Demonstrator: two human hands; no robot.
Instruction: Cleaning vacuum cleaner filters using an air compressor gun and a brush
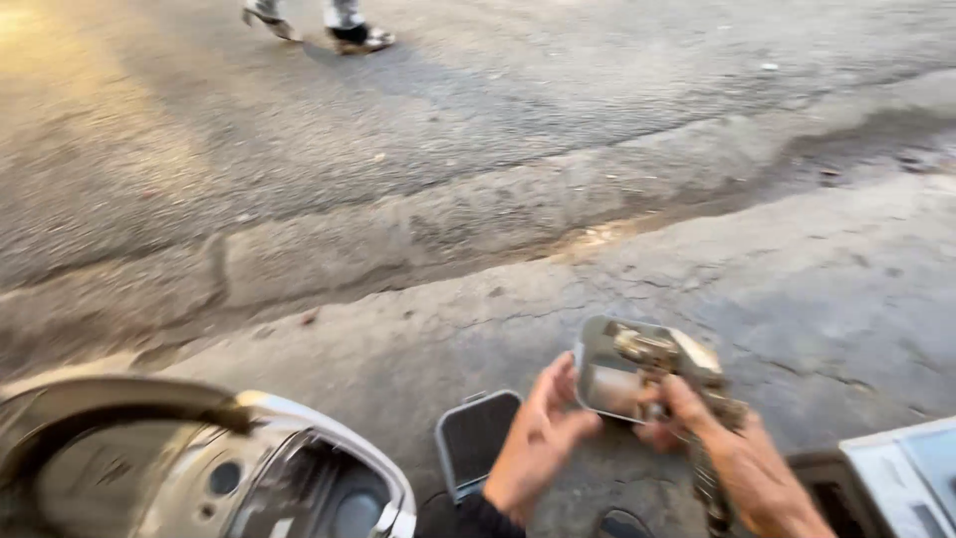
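Note:
My right hand [732, 453] grips a grimy metal part [662, 361] with a brass-coloured fitting on top and a small open metal tray or lid [602, 379] attached at its left. My left hand [536, 443] is beside it, fingers spread and palm turned toward the tray's left edge, just touching or nearly touching it. A dark stem of the part runs down below my right wrist. The picture is blurred by motion.
A small dark plastic box [476, 438] lies open on the cracked pavement under my left hand. A white scooter body panel [299, 448] with openings fills the lower left. A grey case [896, 473] sits at lower right. A passer-by's feet [344, 30] cross the road beyond the kerb.

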